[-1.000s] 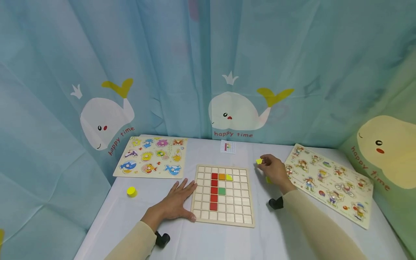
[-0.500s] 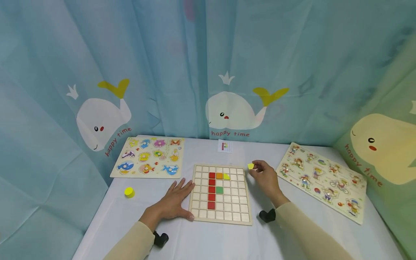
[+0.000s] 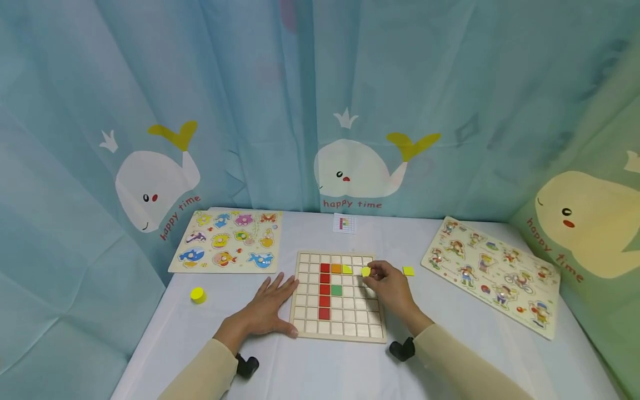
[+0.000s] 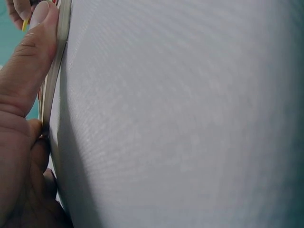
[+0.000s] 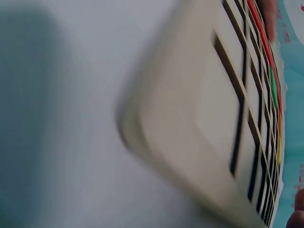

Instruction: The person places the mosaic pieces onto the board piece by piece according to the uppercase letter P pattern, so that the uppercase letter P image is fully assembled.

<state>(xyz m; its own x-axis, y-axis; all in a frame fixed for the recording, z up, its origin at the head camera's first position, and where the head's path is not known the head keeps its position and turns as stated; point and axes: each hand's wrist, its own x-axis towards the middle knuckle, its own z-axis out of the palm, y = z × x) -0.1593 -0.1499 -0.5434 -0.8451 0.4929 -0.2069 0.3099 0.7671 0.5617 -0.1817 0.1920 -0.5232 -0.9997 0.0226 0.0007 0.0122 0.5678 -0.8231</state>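
A wooden grid board (image 3: 382,316) lies on the white table. My left hand (image 3: 267,311) rests spread at its left side, fingertips and thumb right at the edge; the thumb (image 4: 28,61) lies along the rim in the left wrist view. Between thumb and fingers, my right hand (image 3: 395,289) pinches a small yellow tile (image 3: 366,271) over the board's upper right squares. On the board are a column of red tiles (image 3: 324,289), an orange tile (image 3: 336,269), a yellow-and-white tile (image 3: 347,269) and a green tile (image 3: 336,290). The right wrist view shows the board's blurred corner (image 5: 161,128).
Right of the board lies another yellow tile (image 3: 408,271). A pattern card (image 3: 345,224) is behind the board. A sea-animal puzzle (image 3: 230,242) stands back left, a figure puzzle (image 3: 492,275) at right. A round yellow piece (image 3: 198,295) sits left. Curtains (image 3: 260,100) enclose the table.
My right hand has carried the yellow tile leftward and nearer, from beside the board to over its upper right squares, uncovering the other yellow tile. My left hand stays at the board's edge.
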